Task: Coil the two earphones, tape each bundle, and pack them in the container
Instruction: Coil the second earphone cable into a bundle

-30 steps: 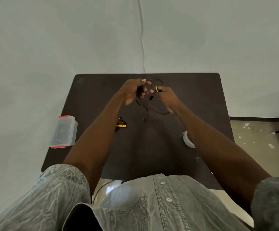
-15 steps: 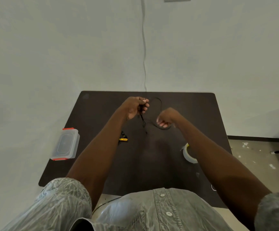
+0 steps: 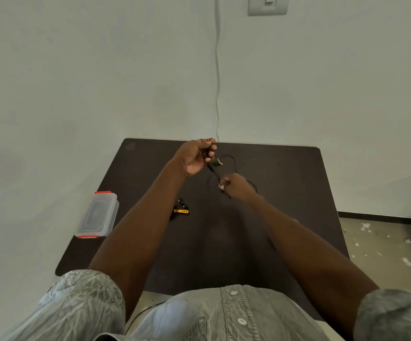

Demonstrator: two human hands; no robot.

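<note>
Pale wall (image 3: pixel 101 70) rose behind a dark table (image 3: pixel 285 230), with a thin white cable (image 3: pixel 217 70) running down the wall to the table's far edge and a switch plate (image 3: pixel 268 4) at the top of the view. Over the far middle of the table, the left hand (image 3: pixel 195 157) was raised, its fingers curled round a small gathered bunch of the black earphone cord (image 3: pixel 234 163), with a yellow-tipped piece showing just below the fingertips. From that grip the cord ran down and to the right to the right hand (image 3: pixel 236 187), which sat lower and nearer, blurred, its fingers closed in a pinch on the cord; a loop of cord arched out beyond both hands and another length trailed toward the table. Near the left forearm, on the table, lay the second earphone bundle (image 3: pixel 180 210), black with a yellow band across it. Farther to the left, at the table's left edge, stood the clear plastic container (image 3: pixel 98 215) with its red clips, lid on. Grey patterned shirt sleeves (image 3: pixel 84 303) filled the bottom of the view.
</note>
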